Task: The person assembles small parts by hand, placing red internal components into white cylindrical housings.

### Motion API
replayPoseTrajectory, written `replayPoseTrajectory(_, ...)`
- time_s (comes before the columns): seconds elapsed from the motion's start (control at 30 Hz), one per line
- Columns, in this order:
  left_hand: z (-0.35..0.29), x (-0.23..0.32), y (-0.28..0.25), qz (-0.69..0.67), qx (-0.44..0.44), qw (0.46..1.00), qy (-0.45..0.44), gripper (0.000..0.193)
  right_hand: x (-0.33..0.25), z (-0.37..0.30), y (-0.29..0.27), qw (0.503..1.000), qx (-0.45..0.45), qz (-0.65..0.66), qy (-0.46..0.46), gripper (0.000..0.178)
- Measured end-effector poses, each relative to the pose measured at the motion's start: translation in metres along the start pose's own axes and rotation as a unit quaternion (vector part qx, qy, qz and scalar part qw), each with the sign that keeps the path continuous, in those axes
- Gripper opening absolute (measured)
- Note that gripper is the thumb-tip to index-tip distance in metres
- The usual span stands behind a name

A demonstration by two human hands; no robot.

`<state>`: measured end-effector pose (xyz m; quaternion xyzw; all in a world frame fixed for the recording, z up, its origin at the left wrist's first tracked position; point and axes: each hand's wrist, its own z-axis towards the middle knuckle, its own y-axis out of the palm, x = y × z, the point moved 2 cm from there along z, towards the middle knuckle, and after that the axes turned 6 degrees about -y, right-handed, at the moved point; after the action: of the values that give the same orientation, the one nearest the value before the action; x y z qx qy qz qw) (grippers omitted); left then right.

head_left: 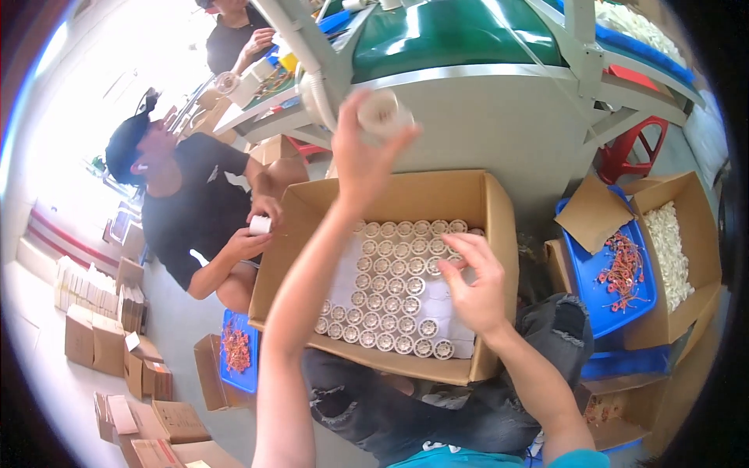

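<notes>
Near the green-topped bench [460, 35], our left hand [363, 156] pinches a raised white round part [381, 114]; a loose hold could drop it. Our right hand [473, 287], fingers parted, seemingly empty, could, if lowered, jostle the rowed discs [397, 285] inside the carton [429, 196].

"White glare [86, 90] blazing in at ten o'clock!"

"And just past twelve, a glossy green-topped bench [452, 43] on a pale frame [580, 39]!"

"Swing to two: a red stool [622, 147] near that frame!"

"Round to eight, pale grey floor [181, 316], red stripes [74, 240] showing at nine!"
</notes>
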<state>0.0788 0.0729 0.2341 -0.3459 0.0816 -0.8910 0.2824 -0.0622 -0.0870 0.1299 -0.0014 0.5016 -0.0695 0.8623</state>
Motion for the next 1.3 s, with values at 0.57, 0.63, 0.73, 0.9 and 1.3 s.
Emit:
replayPoseTrajectory(0.57,0.184,-0.087,0.102,0.33,0.067,0.94,0.045,0.082,0.017,-0.006,0.012,0.991,-0.11,-0.013,0.069,0.036)
replayPoseTrajectory(0.63,0.18,-0.061,0.102,0.286,0.073,0.952,0.085,0.081,0.018,-0.007,0.012,0.99,-0.113,-0.009,0.081,0.036)
replayPoseTrajectory(0.73,0.15,-0.004,0.104,0.163,0.13,0.964,0.165,0.074,0.019,-0.006,0.015,0.989,-0.12,-0.012,0.086,0.036)
replayPoseTrajectory(0.9,-0.007,0.187,0.049,-0.316,-0.15,0.935,0.066,0.063,0.052,-0.023,0.016,0.987,-0.092,0.123,0.044,0.039)
replayPoseTrajectory(1.3,-0.092,0.242,-0.071,-0.5,-0.329,0.795,-0.104,0.053,0.031,-0.02,0.017,0.978,-0.17,-0.112,0.049,0.043)
